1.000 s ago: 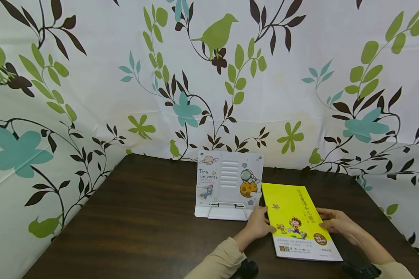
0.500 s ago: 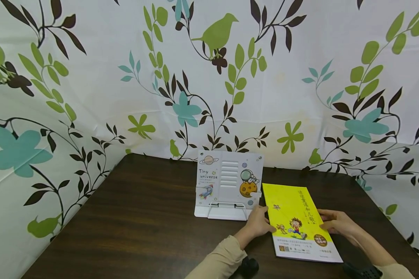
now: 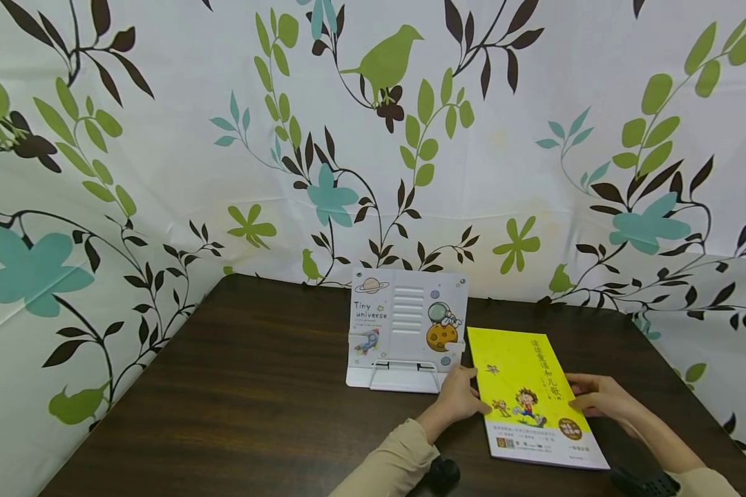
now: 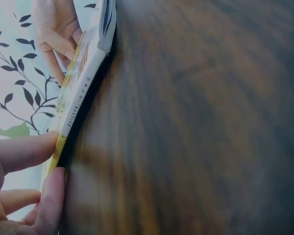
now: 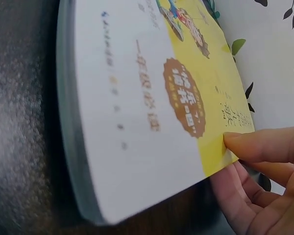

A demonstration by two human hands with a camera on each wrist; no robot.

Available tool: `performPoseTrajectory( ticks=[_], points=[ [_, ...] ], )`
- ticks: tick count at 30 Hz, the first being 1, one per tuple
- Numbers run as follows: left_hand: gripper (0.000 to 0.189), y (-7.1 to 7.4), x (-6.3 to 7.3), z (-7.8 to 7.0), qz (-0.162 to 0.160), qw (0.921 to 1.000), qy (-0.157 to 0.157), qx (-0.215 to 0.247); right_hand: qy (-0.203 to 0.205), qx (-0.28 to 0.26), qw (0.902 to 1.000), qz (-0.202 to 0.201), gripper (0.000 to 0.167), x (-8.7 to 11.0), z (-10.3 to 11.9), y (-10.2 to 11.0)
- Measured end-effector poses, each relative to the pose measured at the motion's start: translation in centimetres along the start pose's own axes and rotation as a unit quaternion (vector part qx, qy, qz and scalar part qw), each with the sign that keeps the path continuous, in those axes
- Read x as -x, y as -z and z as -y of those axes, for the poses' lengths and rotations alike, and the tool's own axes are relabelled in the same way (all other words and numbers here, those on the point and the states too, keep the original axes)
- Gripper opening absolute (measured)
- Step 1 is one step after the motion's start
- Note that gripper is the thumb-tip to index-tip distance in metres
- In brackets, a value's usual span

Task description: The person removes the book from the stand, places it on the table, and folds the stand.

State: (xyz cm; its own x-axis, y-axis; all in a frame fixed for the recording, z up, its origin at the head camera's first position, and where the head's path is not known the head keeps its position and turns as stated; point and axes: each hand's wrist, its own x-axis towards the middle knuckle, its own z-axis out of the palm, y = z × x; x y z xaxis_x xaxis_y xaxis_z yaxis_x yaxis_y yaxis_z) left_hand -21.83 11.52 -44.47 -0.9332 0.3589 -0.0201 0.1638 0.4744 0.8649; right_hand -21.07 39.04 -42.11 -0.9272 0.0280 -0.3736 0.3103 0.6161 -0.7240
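A yellow and white children's book [image 3: 522,386] with a cartoon child on its cover lies in front of me, right of centre. My left hand [image 3: 456,399] pinches its spine side, thumb on top and fingers below, as the left wrist view shows along the spine [image 4: 78,100]. On the opposite edge my right hand [image 3: 599,400] grips with the thumb [image 5: 255,144] on the cover and the other fingers underneath. In the right wrist view the book's near corner is raised, with dark tabletop beneath it. Just behind my left hand stands a white book stand [image 3: 407,324] printed with "Tiny universe".
The dark brown wooden table [image 3: 242,386] stretches left of the stand. A white curtain [image 3: 180,138] with birds and leaves hangs behind the table's far edge. A black device [image 3: 443,476] sits by my left wrist, another dark one [image 3: 643,481] by the right.
Over the last second the book's far end has shifted very slightly to the right. Both hands keep their hold, and the stand has not moved.
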Motion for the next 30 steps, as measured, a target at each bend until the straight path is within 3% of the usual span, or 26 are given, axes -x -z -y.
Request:
performPoseTrajectory(
  ticks=[12, 20, 26, 30],
  points=[
    [0.061, 0.3, 0.2, 0.0, 0.014, 0.9997, -0.016, -0.013, 0.012, 0.012, 0.9998, -0.009, 0.065, -0.1, 0.2, 0.4],
    [0.050, 1.4, 0.8, -0.6, 0.035, 0.9956, -0.064, -0.059, 0.057, 0.041, 0.9973, -0.022, 0.063, 0.0, 2.7, 0.3],
    [0.039, 3.8, 1.8, -1.4, 0.067, 0.9872, -0.123, -0.076, 0.117, 0.050, 0.9916, -0.020, 0.061, 0.1, 4.9, -0.5],
    [0.036, 6.6, 2.3, -1.8, 0.055, 0.9798, -0.172, -0.085, 0.146, 0.036, 0.9886, -0.008, 0.060, 0.0, 6.6, -1.3]
  ],
)
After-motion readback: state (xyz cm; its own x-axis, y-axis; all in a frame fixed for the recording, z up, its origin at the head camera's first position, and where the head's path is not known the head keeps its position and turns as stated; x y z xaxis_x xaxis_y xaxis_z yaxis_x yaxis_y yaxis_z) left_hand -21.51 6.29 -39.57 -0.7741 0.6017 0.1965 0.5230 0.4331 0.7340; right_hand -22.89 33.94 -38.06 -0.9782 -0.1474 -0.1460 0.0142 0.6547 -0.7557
